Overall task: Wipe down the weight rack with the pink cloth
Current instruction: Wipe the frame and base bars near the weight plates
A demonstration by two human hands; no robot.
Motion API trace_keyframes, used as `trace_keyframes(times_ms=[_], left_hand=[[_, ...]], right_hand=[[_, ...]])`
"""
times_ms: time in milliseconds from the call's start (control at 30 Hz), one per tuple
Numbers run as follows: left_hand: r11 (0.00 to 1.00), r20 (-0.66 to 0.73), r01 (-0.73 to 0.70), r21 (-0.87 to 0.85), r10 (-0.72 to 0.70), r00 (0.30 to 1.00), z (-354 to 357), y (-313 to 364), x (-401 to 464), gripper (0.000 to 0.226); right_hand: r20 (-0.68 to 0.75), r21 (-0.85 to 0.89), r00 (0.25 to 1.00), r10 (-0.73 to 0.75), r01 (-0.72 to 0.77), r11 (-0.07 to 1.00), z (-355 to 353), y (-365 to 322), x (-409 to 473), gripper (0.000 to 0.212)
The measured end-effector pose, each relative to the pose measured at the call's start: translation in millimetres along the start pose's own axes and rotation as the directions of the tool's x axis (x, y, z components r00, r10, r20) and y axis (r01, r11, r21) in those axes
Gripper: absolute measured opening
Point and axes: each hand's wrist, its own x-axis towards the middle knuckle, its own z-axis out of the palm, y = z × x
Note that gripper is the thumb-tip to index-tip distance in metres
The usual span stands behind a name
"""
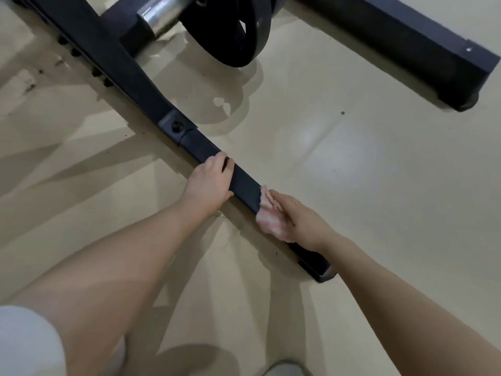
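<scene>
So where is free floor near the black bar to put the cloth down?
The widest bare floor lies right of the floor bar, below the second base bar. It is crowded near the weight plate, and where the left hand and the right hand with the pink cloth work.

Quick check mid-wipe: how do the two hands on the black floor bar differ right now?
The left hand is bare and grips the floor bar directly, fingers curled over its far edge. The right hand holds the pink cloth against it. The left sits farther up the bar; the right is nearer its capped end. Both rest on the same bar.
</scene>
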Motion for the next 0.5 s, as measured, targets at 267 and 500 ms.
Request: trace_keyframes(times_ms=[267, 500], left_hand=[[1.0, 0.028, -0.012, -0.003, 0.012, 1.0, 7.5, -10.4, 5.6, 0.069], [0.995, -0.042, -0.03, -0.1, 0.026, 0.999, 11.2, -9.7, 3.9, 0.067]], right_hand=[[-0.106, -0.037, 0.99, 0.098, -0.102, 0.994, 8.6, -16.3, 16.4, 0.021], [-0.194, -0.167, 0.922, 0.336, -0.369, 0.914, 23.9, -10.3, 26.4, 0.033]])
